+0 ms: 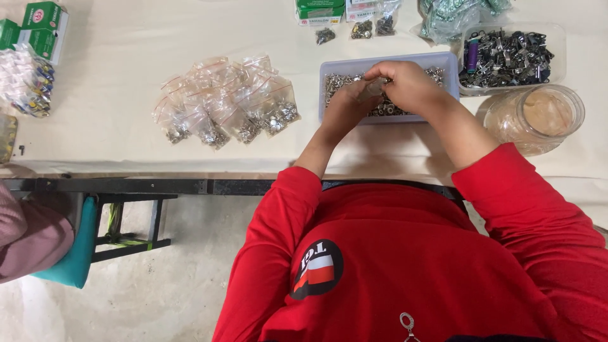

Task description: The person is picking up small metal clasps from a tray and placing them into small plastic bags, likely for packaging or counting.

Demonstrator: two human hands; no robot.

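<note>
My left hand (348,101) and my right hand (407,84) meet over a pale lilac plastic tray (387,61) full of small silver metal rings. Between the fingers of both hands is a small clear plastic bag (373,88), partly hidden by them. A pile of small clear zip bags (227,103), each with some metal pieces inside, lies on the cream table to the left of the tray.
A clear tub of dark metal clips (510,56) and a clear plastic jar (538,117) stand at the right. Green boxes (37,28) and bagged items sit at the far left and along the back edge. Another person's sleeve (28,234) shows at lower left.
</note>
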